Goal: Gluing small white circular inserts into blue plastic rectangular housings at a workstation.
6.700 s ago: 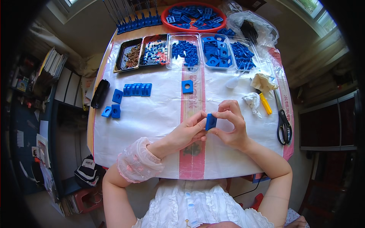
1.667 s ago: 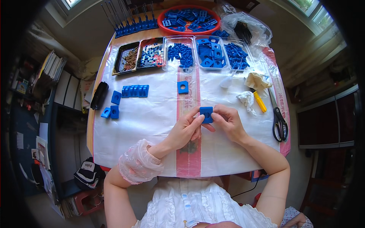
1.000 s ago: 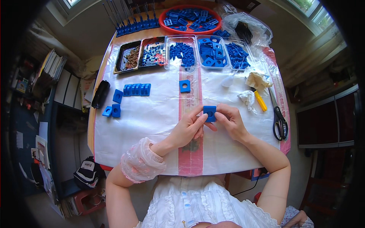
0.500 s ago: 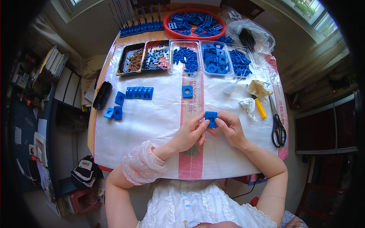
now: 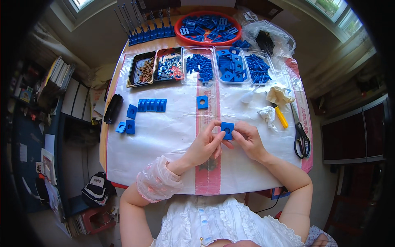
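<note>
Between my two hands, over the table's middle, I hold a blue square plastic plate with a round hole [image 5: 227, 128]. My left hand [image 5: 205, 142] pinches its left edge with thumb and fingers. On its right side, the thumb and fingertips of my right hand [image 5: 249, 140] grip it. A similar blue holed plate [image 5: 202, 102] lies on the table just beyond my hands. Off to the left stand a row of curved blue parts [image 5: 152, 105] and a few separate blue pieces [image 5: 130, 126].
Past my hands, trays hold brown screws [image 5: 147, 71], metal nuts [image 5: 169, 66] and blue parts [image 5: 199, 66]. A red basin [image 5: 179, 34] of blue pieces stands behind them. On the right lie scissors [image 5: 302, 140], a yellow-handled tool [image 5: 281, 117] and crumpled tissue [image 5: 268, 115]. A black case [image 5: 113, 108] sits far left.
The view has shifted slightly. Both hands keep the same grip on the blue plate; nothing has been taken up or let go.
</note>
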The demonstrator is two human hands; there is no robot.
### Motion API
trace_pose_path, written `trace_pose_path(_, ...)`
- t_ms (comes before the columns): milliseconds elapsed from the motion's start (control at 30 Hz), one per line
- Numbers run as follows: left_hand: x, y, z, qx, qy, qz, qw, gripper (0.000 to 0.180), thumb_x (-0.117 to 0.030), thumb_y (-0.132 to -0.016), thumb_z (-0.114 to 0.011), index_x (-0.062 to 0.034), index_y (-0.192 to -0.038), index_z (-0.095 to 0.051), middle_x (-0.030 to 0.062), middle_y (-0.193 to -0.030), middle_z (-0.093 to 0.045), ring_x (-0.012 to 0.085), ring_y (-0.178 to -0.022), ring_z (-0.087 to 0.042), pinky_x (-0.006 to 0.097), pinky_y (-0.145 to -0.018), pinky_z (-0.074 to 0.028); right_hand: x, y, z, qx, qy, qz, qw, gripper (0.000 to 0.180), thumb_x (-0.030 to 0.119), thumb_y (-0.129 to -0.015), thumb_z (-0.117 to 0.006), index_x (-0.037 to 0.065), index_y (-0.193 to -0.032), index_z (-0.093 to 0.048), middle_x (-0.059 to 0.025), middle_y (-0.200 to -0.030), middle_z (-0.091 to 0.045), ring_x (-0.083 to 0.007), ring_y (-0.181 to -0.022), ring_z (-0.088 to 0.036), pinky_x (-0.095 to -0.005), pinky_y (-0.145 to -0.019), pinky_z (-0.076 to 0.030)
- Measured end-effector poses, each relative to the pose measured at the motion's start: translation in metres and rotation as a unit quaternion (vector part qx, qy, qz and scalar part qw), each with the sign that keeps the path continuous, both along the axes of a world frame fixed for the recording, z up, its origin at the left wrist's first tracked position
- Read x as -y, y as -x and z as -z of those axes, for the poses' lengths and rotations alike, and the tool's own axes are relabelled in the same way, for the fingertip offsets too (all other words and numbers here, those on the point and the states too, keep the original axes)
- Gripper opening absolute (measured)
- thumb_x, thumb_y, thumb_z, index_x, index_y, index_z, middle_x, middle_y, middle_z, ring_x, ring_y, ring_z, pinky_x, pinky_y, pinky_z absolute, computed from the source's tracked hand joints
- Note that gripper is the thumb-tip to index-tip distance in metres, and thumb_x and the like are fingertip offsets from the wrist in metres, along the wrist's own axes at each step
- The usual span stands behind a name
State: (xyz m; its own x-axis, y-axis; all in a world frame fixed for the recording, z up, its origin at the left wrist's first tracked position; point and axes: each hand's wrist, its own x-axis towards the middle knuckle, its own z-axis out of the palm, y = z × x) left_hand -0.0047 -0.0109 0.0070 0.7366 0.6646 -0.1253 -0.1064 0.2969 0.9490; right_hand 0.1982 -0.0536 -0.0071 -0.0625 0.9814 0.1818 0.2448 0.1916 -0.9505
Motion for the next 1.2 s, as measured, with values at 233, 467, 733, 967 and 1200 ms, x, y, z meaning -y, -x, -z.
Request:
trace_pose_path(233, 0.002, 0.000, 0.000, -0.019, -0.030, 0.008, 0.999, 0.024, -0.014, -0.107, -0.037, -0.0041, -0.128, -0.038, 0.0168, -0.091, -0.072, 0.0045, -0.046, -0.052, 0.020, -0.051, -0.048, 0.001, -0.001, -0.007, 0.003, -0.012, -0.007, 1.000, 0.014, 0.008, -0.090, -0.061, -0.004, -0.083, -0.061, -0.0102, -0.074, -0.057, -0.0205, -0.070, -0.054, -0.0337, -0.066, -0.042)
trace_pose_path(467, 0.004, 0.001, -0.005, -0.030, -0.040, 0.015, 0.999, 0.024, -0.012, -0.106, -0.038, -0.0014, -0.128, -0.038, 0.0161, -0.095, -0.072, 0.0052, -0.047, -0.053, 0.021, -0.052, -0.049, 0.000, -0.002, -0.007, -0.010, -0.004, -0.024, 1.000, 0.021, 0.011, -0.094, -0.059, -0.004, -0.081, -0.062, -0.0072, -0.072, -0.056, -0.0148, -0.068, -0.054, -0.0301, -0.060, -0.041)
trace_pose_path(733, 0.005, 0.001, -0.002, -0.025, -0.029, 0.018, 0.999, 0.024, -0.012, -0.106, -0.038, -0.0017, -0.128, -0.037, 0.0172, -0.095, -0.072, 0.0058, -0.047, -0.053, 0.021, -0.051, -0.049, -0.001, -0.003, -0.002, 0.012, -0.035, -0.020, 0.999, 0.021, 0.010, -0.092, -0.059, -0.002, -0.075, -0.061, -0.0067, -0.068, -0.054, -0.0163, -0.065, -0.051, -0.0316, -0.058, -0.039)
trace_pose_path(967, 0.003, 0.006, 0.001, -0.014, -0.023, 0.022, 0.999, 0.024, -0.014, -0.107, -0.038, -0.0021, -0.128, -0.037, 0.0150, -0.086, -0.070, 0.0070, -0.047, -0.056, 0.022, -0.049, -0.049, -0.003, 0.001, -0.004, 0.037, -0.045, -0.024, 0.998, 0.022, 0.011, -0.091, -0.059, -0.001, -0.072, -0.060, -0.0076, -0.066, -0.054, -0.0181, -0.064, -0.050, -0.0327, -0.060, -0.037)
trace_pose_path(1200, 0.004, 0.004, 0.002, -0.007, -0.024, 0.014, 1.000, 0.024, -0.014, -0.107, -0.039, -0.0021, -0.127, -0.036, 0.0117, -0.080, -0.068, 0.0074, -0.049, -0.058, 0.022, -0.049, -0.049, -0.003, 0.001, -0.009, 0.023, -0.021, -0.029, 0.999, 0.022, 0.011, -0.091, -0.059, -0.002, -0.073, -0.060, -0.0082, -0.067, -0.055, -0.0187, -0.065, -0.051, -0.0331, -0.062, -0.038)
